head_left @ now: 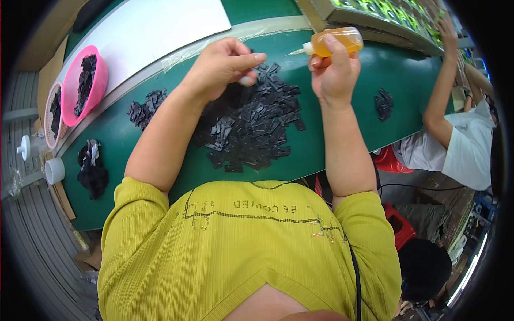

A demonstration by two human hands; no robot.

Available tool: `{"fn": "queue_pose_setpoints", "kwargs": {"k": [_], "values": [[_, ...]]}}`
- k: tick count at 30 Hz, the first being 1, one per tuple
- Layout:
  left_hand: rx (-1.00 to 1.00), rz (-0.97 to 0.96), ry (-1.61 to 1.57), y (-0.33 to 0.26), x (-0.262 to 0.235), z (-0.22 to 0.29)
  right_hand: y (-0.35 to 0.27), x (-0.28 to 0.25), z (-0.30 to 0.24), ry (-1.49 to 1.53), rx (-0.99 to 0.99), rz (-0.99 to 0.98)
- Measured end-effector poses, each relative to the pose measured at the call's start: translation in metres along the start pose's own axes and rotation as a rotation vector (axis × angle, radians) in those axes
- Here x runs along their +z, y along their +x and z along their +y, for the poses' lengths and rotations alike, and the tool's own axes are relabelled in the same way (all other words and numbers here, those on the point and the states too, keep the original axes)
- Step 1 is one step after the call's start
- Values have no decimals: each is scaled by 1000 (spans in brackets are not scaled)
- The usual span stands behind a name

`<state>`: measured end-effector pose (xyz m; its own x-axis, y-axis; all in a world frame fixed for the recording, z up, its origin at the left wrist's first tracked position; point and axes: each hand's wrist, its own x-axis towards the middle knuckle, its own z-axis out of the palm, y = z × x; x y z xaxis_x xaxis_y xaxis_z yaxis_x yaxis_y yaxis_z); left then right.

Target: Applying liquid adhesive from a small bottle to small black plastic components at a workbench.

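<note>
My right hand (336, 72) grips a clear squeeze bottle (342, 41) of amber liquid, tilted so its thin needle tip points left. Facing that tip, my left hand (225, 67) is closed, thumb against fingers. A bit of something dark shows at its fingertips, too small and hidden to name. Beneath and between my hands spreads a heap of small flat black rectangular pieces (262, 117) on the green tabletop (305, 152). A smaller pile of black pieces (147, 107) lies left of my left forearm, partly behind it.
A pink basket (101, 80) and a paler basket (49, 117) hold black pieces at the left. Near them are a white cup (54, 170) and a dark crumpled cloth (92, 171). A small black cluster (383, 104) lies right. Another person (455, 139) works at the right edge.
</note>
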<state>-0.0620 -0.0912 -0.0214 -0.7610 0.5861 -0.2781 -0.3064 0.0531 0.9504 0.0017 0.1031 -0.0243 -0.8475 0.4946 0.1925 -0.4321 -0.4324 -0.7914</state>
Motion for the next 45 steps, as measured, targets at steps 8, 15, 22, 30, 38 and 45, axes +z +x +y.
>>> {"fn": "queue_pose_setpoints", "kwargs": {"k": [8,15,22,30,38,45], "values": [[-44,20,-45,-1,-5,-9,-7,7,5,-245,-128,-127],[-77,-4,-48,-2,-2,-8,-13,15,18,-456,-226,-210],[-85,-4,-11,-3,-2,-7,-11,16,21,-461,-228,-225],[-88,-1,-2,-2,-1,-7,-11,17,22,-474,-221,-226],[-94,2,-9,-2,-2,-7,-7,10,19,-414,-210,-199],[-68,22,-16,-1,-1,-7,-13,13,17,-313,-104,-240]]}}
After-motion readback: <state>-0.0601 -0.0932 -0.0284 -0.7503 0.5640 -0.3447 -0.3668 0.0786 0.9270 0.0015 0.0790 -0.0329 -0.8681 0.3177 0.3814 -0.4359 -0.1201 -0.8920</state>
